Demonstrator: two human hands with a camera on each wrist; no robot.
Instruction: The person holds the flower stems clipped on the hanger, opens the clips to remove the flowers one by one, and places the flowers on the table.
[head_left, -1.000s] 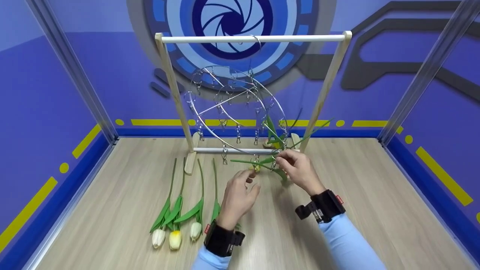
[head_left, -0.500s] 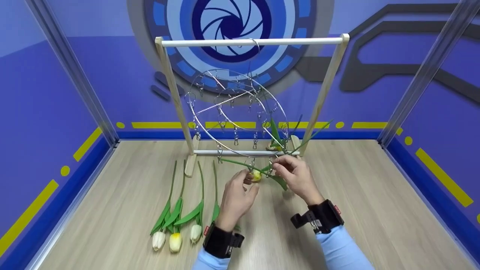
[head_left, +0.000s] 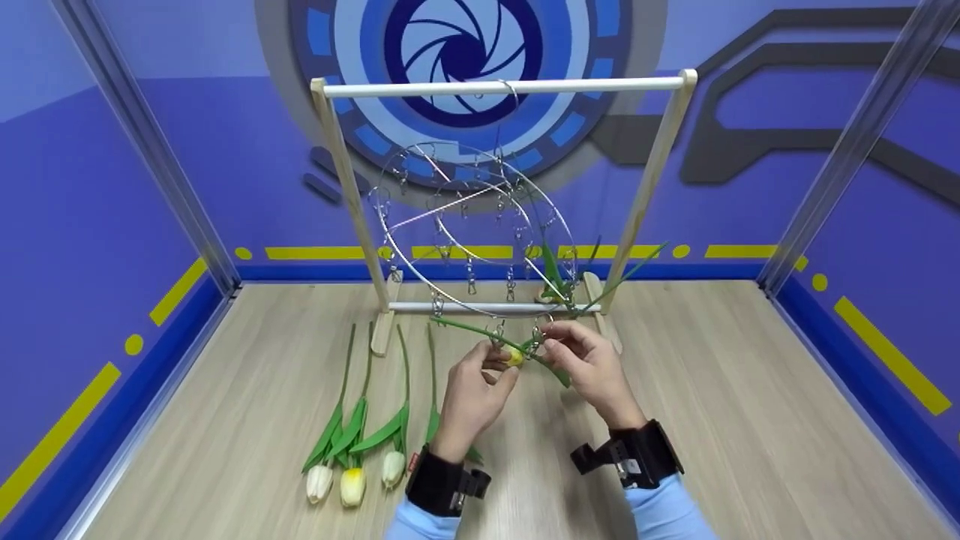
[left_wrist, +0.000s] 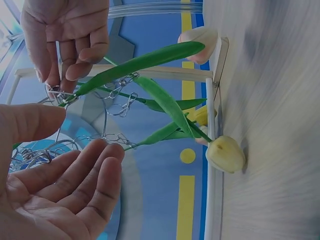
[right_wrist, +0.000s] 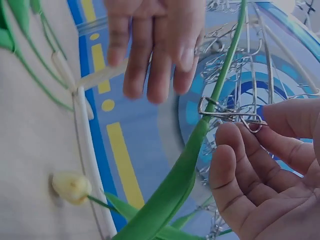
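My right hand (head_left: 592, 367) pinches a metal wire clip (right_wrist: 230, 116) between thumb and forefinger. The clip's jaws lie across the green stem of an artificial tulip (right_wrist: 225, 70), just above its leaf. In the head view that stem (head_left: 469, 328) points left below the round hanger (head_left: 411, 261). Beside it is my left hand (head_left: 472, 397), loosely bent and close to another hanging clip (head_left: 496, 334); I cannot tell whether it touches. A yellow bloom (head_left: 515, 358) shows between the hands. More tulips hang at the hanger's right side, with a green leaf (head_left: 551, 262) showing.
A wooden stand (head_left: 649, 184) with a white top rod (head_left: 600, 86) carries the hanger. Several tulips lie at left on the table, including a yellow-white one (head_left: 352, 487) and a white one (head_left: 319, 484). Patterned walls (head_left: 135, 172) enclose the table (head_left: 757, 420).
My right hand has moved slightly left and down with the clip. The tulip stem has shifted left, nearer my left hand, which has stayed almost in place.
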